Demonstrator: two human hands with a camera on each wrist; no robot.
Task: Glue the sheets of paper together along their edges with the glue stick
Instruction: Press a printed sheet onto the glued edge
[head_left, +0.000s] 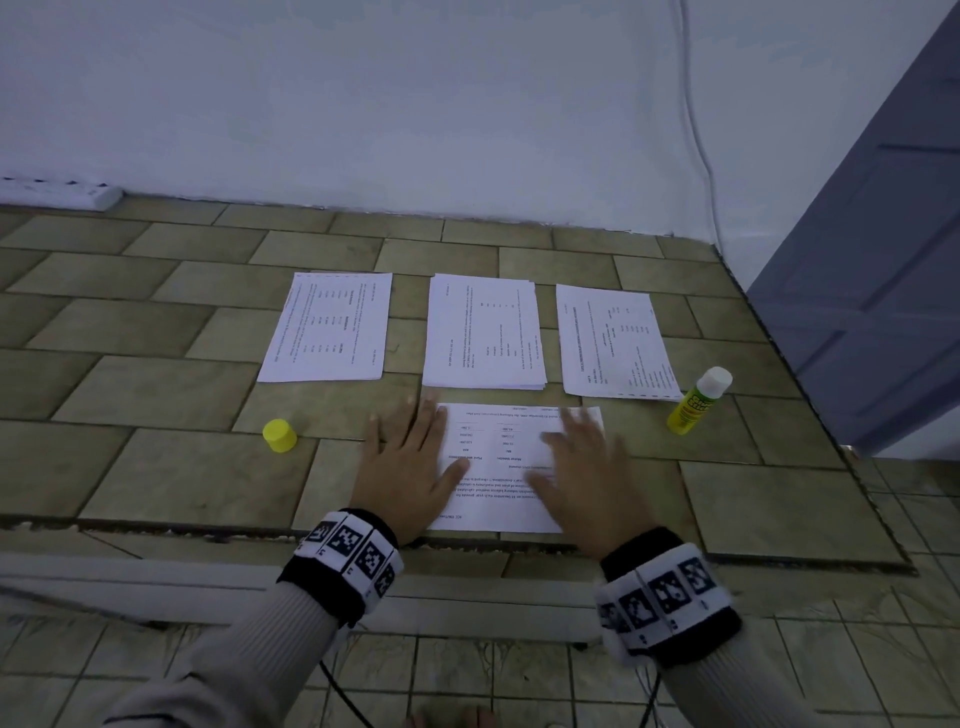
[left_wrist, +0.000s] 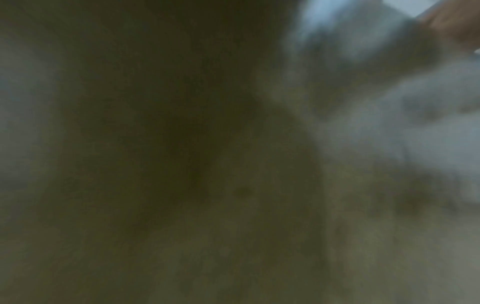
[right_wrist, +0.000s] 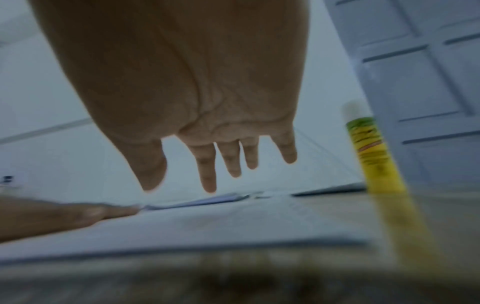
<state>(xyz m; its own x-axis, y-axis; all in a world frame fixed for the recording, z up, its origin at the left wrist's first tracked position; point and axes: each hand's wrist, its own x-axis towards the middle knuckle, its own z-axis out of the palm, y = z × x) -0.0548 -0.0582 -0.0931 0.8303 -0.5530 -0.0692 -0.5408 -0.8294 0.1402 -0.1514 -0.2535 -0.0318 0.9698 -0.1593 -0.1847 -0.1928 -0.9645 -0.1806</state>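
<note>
A printed sheet (head_left: 498, 467) lies near the front edge of the tiled ledge. My left hand (head_left: 410, 462) lies flat, fingers straight, over its left edge. My right hand (head_left: 587, 467) is spread, fingers straight, over the sheet's right half; in the right wrist view that hand (right_wrist: 207, 144) hovers just above the paper (right_wrist: 207, 226). The uncapped yellow glue stick (head_left: 696, 402) (right_wrist: 371, 152) stands upright at the right. Its yellow cap (head_left: 279, 435) sits to the left of my left hand. The left wrist view is dark and blurred.
Three more lots of printed paper lie in a row behind: a left sheet (head_left: 327, 327), a middle stack (head_left: 483, 332), a right sheet (head_left: 615, 345). A white wall rises behind, a grey door (head_left: 883, 260) at right, a power strip (head_left: 62, 192) far left.
</note>
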